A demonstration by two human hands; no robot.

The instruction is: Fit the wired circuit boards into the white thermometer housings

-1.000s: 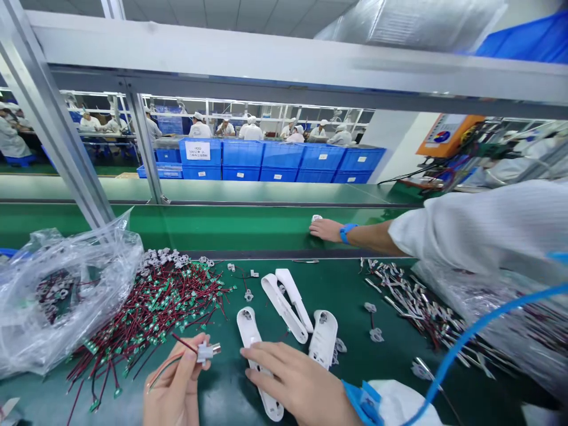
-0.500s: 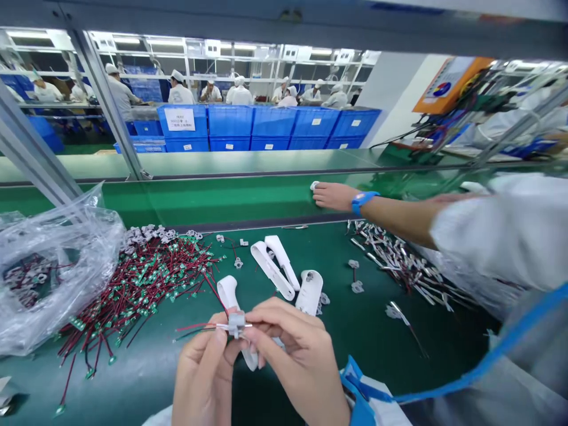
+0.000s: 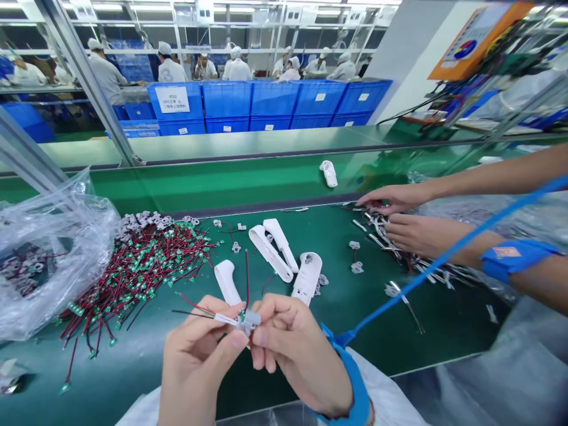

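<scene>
Close to the table's front edge, my left hand (image 3: pixel 199 355) pinches a small grey plastic part (image 3: pixel 251 318) with red, black and white wires. My right hand (image 3: pixel 302 355) grips the same part from the right, its thumb and fingertips pressed against it. One dark red wire stands up from the part; others trail left over my left fingers. Just beyond my hands lies a curved white plastic shell (image 3: pixel 227 281). More white shells lie behind it: a long hollow one (image 3: pixel 270 253), a narrow one (image 3: pixel 282 245) and a wide one (image 3: pixel 307 277).
At left lies a pile of red wires with green boards (image 3: pixel 146 272), beside a clear plastic bag (image 3: pixel 95 236). A co-worker's hands (image 3: pixel 408 219) are at the white-tipped wires (image 3: pixel 377 231) on the right. A white shell (image 3: pixel 329 173) sits on the green belt (image 3: pixel 239 183). A blue strap (image 3: pixel 421 269) runs from my right wrist.
The grey part has turned in my fingers, and a wire now points upward. The co-worker's hand has left the shell on the belt and moved right to the wires.
</scene>
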